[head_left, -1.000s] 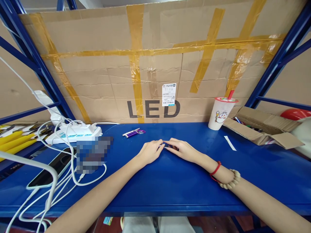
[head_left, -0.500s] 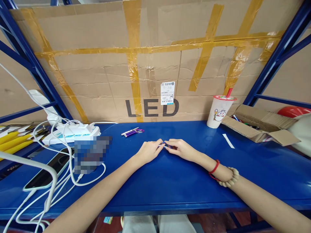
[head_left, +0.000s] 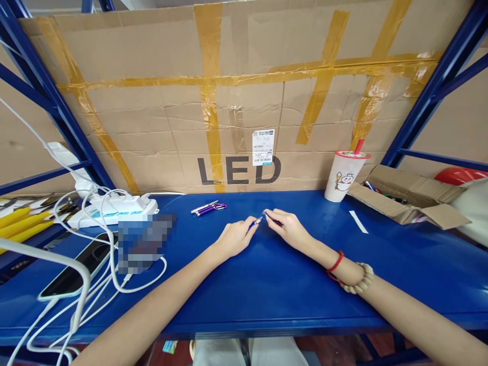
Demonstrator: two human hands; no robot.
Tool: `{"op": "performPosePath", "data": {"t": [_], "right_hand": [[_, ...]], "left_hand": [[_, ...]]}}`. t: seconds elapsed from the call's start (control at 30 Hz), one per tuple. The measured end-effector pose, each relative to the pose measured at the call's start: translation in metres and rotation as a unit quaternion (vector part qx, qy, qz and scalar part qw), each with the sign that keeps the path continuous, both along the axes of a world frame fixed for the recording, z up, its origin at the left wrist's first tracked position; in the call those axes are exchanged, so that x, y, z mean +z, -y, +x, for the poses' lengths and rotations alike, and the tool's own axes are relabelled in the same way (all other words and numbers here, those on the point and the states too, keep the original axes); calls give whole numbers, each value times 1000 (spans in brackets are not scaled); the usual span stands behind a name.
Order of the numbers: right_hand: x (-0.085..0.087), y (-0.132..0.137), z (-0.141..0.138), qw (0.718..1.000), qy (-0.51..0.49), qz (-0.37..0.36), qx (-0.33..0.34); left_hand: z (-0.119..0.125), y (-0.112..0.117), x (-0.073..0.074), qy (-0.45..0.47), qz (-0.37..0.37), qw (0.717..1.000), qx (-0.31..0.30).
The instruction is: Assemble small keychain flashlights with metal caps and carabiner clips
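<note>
Over the middle of the blue table, my left hand (head_left: 237, 238) is closed around a slim blue-and-silver tube (head_left: 258, 220), most of it hidden by the fingers. A small blue clip-like piece (head_left: 264, 214) shows at the tube's silver end. My right hand (head_left: 286, 226) pinches that blue piece between thumb and fingertips; whether it is joined to the tube, I cannot tell. Left of the hands, farther back, a purple tube with a carabiner clip (head_left: 208, 209) lies beside a slim silver piece (head_left: 204, 205).
A lidded cup with a red straw (head_left: 346, 175) and an open cardboard box (head_left: 409, 195) stand at the right, near a white paper strip (head_left: 358, 222). Left are a power strip (head_left: 114, 208), white cables and a phone (head_left: 78, 269). Taped cardboard (head_left: 171, 127) forms the back.
My right hand has turned and its fingertips have risen slightly. The tube's silver end and the blue piece now show between the hands, where the fingers were closer together before.
</note>
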State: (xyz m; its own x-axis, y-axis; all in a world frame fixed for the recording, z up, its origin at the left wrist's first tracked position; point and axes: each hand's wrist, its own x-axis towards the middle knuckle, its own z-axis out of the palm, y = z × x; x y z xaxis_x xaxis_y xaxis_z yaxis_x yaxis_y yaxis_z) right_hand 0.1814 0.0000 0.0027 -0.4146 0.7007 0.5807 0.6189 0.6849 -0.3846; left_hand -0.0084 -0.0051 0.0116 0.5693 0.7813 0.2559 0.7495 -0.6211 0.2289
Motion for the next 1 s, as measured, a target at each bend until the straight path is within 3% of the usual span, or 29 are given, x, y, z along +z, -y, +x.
{"op": "performPosePath", "data": {"t": [0.53,0.8,1.0], "right_hand": [[-5,0,-5,998,-39,-40,-13],[-3,0,-7,992,-93,-83,-13],[-1,2,-8,989,-121,-89,-15]], "left_hand": [[-1,-5,-8,8,41,999,-15],[0,-6,-13,-23,152,988,-8],[5,-3,-11,-41,241,969,-34]]}}
